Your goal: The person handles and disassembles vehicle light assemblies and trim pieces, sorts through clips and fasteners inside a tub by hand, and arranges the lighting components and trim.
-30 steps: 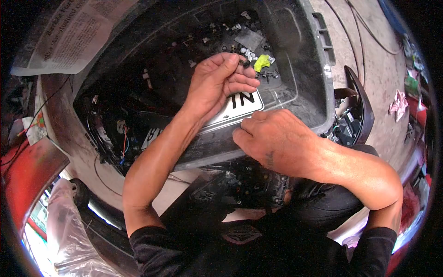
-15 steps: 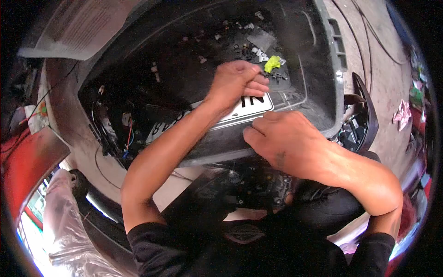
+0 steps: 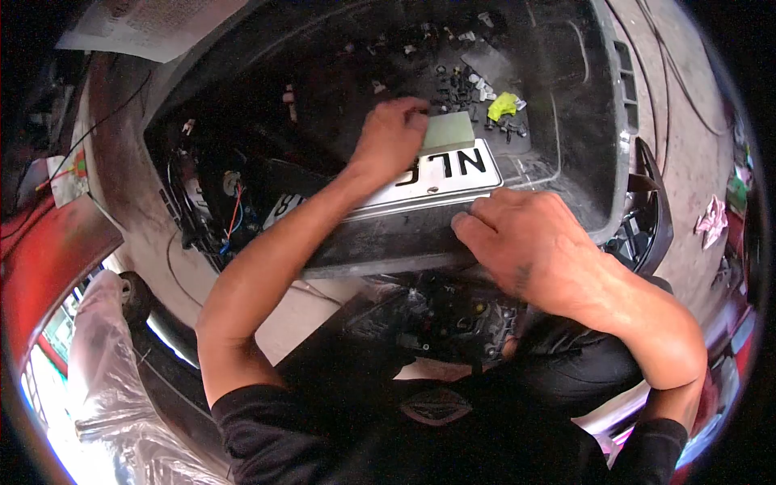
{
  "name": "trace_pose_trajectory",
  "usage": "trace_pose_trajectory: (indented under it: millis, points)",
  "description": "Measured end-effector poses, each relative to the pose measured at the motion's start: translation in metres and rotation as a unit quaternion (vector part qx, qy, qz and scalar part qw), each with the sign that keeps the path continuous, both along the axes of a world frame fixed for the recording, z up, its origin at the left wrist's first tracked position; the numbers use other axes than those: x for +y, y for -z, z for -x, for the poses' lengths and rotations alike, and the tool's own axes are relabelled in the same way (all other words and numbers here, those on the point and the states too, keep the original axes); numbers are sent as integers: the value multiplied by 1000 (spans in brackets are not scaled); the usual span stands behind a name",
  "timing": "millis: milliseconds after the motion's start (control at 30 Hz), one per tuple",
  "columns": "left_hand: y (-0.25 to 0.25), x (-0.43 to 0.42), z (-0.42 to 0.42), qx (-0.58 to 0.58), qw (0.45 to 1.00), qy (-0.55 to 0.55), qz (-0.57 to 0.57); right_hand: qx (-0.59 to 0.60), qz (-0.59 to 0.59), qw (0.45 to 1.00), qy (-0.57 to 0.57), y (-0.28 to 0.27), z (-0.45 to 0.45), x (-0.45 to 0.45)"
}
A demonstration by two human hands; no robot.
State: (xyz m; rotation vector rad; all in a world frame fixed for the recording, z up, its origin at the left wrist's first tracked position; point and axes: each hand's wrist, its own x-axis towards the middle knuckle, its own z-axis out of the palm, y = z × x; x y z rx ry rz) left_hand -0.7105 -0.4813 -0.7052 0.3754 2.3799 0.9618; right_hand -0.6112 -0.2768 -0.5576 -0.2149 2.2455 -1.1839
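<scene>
My left hand (image 3: 392, 133) is over the big black plastic tub (image 3: 566, 153), fingers curled in. Its fingertips are at the left end of a pale green block (image 3: 450, 133); whether they grip it or a small piece beside it I cannot tell. Partly under the block lies a white number plate (image 3: 436, 179) with black characters, its left part hidden by my forearm. My right hand (image 3: 525, 246) is closed at the plate's near right corner, above the tub's near side. Its fingertips are hidden, so what it grips does not show.
Small black and white plastic clips (image 3: 461, 87) lie in the tub around a yellow-green piece (image 3: 503, 106). Loose wires (image 3: 233, 218) hang at its left end. Dark engine-like parts (image 3: 453, 315) sit below the near edge. Cables (image 3: 671, 65) run along the floor at right.
The view has shifted, so the tub appears further right. My left hand has drawn back to the left, and the pale green block now shows. My right hand keeps its place by the plate corner.
</scene>
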Motion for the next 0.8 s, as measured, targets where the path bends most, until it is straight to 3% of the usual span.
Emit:
trace_pose_trajectory:
  millis: [100,300,400,500,600,633,700,800]
  points:
    - [14,-13,11,20,999,-47,0,14,1,1000,-1,1,0,-1]
    - [35,1,39,156,987,-36,-11,33,6,999,-3,2,0,-3]
    - [53,10,49,168,985,-30,37,20,7,1000,-6,3,1,-2]
    - [59,11,54,191,981,-37,-7,1,-1,1000,-13,4,2,-2]
    - [39,10,56,-20,997,-70,-29,12,-11,999,-28,5,1,-1]
    - [29,10,54,-83,987,-106,-85,36,-16,998,-44,6,2,1]
    - [14,7,48,-207,943,-174,-195,102,-29,993,-58,8,4,5]
    - [1,-6,39,-319,875,-183,-314,194,-22,981,-16,10,14,15]
